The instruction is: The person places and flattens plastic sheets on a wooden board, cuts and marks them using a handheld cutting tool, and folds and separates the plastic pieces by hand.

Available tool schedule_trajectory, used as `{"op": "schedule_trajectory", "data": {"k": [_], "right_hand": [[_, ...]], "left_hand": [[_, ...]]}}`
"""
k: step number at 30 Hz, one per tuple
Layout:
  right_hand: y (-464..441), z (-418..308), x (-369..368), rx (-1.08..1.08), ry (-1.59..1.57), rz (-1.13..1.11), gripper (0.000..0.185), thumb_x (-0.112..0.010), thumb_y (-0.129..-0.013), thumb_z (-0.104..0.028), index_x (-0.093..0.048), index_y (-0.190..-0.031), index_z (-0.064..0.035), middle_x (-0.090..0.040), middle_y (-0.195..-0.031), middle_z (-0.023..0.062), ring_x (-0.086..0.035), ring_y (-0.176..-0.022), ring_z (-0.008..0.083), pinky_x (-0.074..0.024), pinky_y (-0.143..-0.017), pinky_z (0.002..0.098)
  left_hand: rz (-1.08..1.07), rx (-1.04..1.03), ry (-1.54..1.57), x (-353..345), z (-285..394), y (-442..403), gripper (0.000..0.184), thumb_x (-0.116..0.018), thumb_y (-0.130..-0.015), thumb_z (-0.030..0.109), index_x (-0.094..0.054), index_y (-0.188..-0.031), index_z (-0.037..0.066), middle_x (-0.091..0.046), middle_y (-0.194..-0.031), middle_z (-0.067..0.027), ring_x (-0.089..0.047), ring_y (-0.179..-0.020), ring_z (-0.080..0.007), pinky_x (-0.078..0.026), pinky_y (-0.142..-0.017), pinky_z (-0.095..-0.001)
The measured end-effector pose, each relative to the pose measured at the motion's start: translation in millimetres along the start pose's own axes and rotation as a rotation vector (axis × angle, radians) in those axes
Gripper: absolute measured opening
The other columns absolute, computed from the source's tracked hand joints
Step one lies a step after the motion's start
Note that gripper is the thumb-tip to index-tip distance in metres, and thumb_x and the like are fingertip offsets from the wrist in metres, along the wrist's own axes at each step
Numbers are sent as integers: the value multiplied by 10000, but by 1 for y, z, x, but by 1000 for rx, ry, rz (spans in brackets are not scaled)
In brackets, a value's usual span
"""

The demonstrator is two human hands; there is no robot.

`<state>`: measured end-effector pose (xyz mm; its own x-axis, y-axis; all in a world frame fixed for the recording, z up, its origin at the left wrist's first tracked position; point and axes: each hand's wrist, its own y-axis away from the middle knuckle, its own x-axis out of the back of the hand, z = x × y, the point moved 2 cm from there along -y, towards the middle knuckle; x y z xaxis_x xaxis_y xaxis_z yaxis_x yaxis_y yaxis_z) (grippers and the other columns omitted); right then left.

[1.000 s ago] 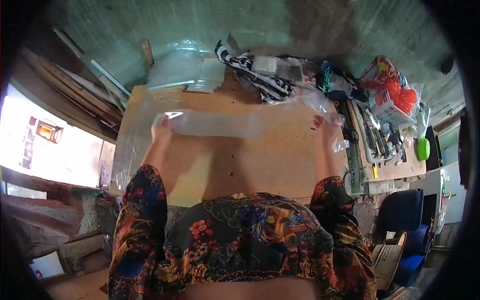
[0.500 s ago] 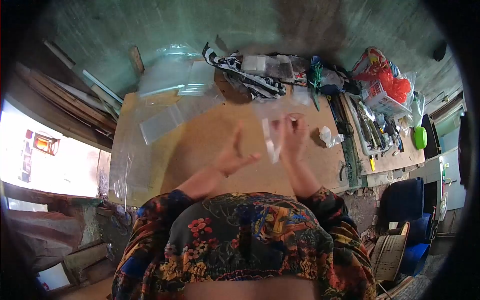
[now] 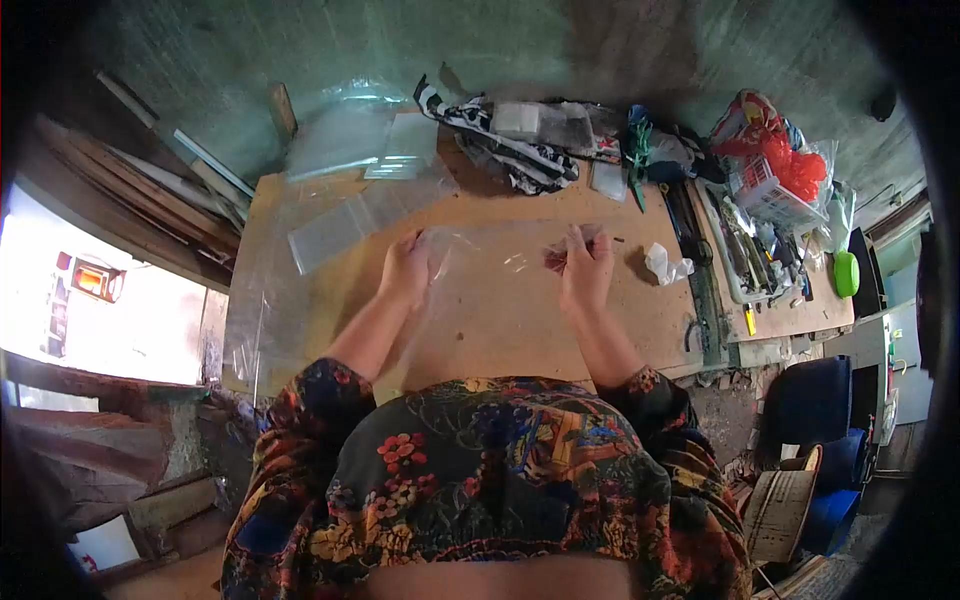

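Note:
Between my two hands a clear plastic sheet (image 3: 492,262) is stretched out above the board, with glints along its surface; whether it is a bag or a single layer I cannot tell. My left hand (image 3: 404,270) is closed on its left edge. At the opposite edge, my right hand (image 3: 587,272) pinches the plastic. A small dark reddish patch (image 3: 556,258) shows beside the right fingers, too unclear to name. Just right of that hand lies a crumpled white tissue (image 3: 666,265).
Flat clear plastic sheets (image 3: 335,232) lie on the wooden board (image 3: 480,345) at left. A black-and-white cloth (image 3: 520,165) lies along the back. At right are a tray of tools (image 3: 745,245), a white basket (image 3: 780,195) with red plastic, and a green object (image 3: 846,274).
The plastic, earlier hanging as a narrow strip from my right hand, is now spread wide. My left hand has moved left and up and closed on its edge.

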<state>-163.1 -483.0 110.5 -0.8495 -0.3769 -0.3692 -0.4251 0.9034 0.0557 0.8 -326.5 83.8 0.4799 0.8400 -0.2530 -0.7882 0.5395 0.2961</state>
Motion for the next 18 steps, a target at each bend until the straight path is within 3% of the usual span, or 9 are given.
{"op": "schedule_trajectory", "data": {"k": [3, 5, 8, 9, 11, 12, 14, 17, 18], "right_hand": [[-20, 22, 28, -64, -70, 124, 99, -489, -862, -97, -415, -820, -48, -486, -603, 58, -500, -463, 152, -410, -402, 279], [-22, 41, 40, -118, -34, 165, 102, -493, -859, -97, -413, -828, -41, -490, -605, 64, -505, -471, 155, -400, -390, 283], [-21, 63, 63, -204, 46, 244, 115, -502, -851, -99, -412, -846, -28, -498, -606, 73, -508, -471, 160, -386, -370, 283], [-18, 71, 72, -236, 87, 278, 125, -508, -846, -101, -413, -856, -20, -502, -607, 75, -505, -463, 163, -383, -360, 281], [-12, 101, 89, -277, 116, 226, 150, -523, -836, -107, -412, -873, -13, -506, -607, 78, -504, -453, 163, -381, -354, 276], [-6, 110, 94, -309, 144, 171, 178, -537, -825, -113, -411, -889, -5, -510, -607, 82, -503, -443, 163, -379, -347, 271], [8, 112, 96, -373, 286, 89, 222, -557, -811, -120, -399, -915, -3, -515, -621, 86, -510, -446, 165, -384, -350, 267], [24, 117, 99, -391, 324, -9, 439, -606, -773, -124, -323, -1077, 18, -528, -642, 81, -513, -429, 174, -396, -351, 265], [26, 111, 102, -323, 524, 25, 549, -638, -728, -96, -300, -1148, 7, -527, -760, 120, -535, -570, 210, -431, -455, 308]], "left_hand": [[-305, 116, -469, 7, 25, -12, 195, -514, -848, 212, -578, -877, 29, -611, -794, -41, -565, -709, -105, -454, -627, -224], [-774, -35, -743, 9, 29, -20, 174, -597, -792, 191, -562, -895, 57, -598, -719, -12, -556, -694, -93, -436, -600, -222], [-925, -174, -1364, 20, 24, -40, 245, -633, -741, 193, -566, -923, 43, -621, -737, -66, -586, -706, -151, -452, -620, -260], [-925, -166, -1365, 25, 17, -47, 245, -633, -741, 193, -566, -923, 43, -621, -737, -66, -586, -706, -151, -452, -620, -260], [-540, -256, -1587, 38, 2, -65, 227, -607, -728, 185, -563, -892, 34, -603, -817, -128, -597, -711, -252, -467, -629, -320], [-544, -251, -1589, 38, -8, -66, 227, -607, -728, 185, -563, -892, 34, -603, -817, -128, -597, -711, -252, -467, -629, -320], [12, -495, -1740, 27, -23, -61, 207, -524, -762, 155, -549, -933, 42, -568, -961, -148, -584, -809, -319, -488, -684, -375], [86, -419, -1702, 7, -51, -43, 188, -499, -773, 153, -547, -924, 52, -543, -958, -138, -576, -832, -322, -488, -677, -392], [-3, -466, -1695, 1, -58, -28, 193, -505, -773, 166, -547, -924, 54, -545, -940, -136, -576, -828, -318, -488, -675, -393]]}}
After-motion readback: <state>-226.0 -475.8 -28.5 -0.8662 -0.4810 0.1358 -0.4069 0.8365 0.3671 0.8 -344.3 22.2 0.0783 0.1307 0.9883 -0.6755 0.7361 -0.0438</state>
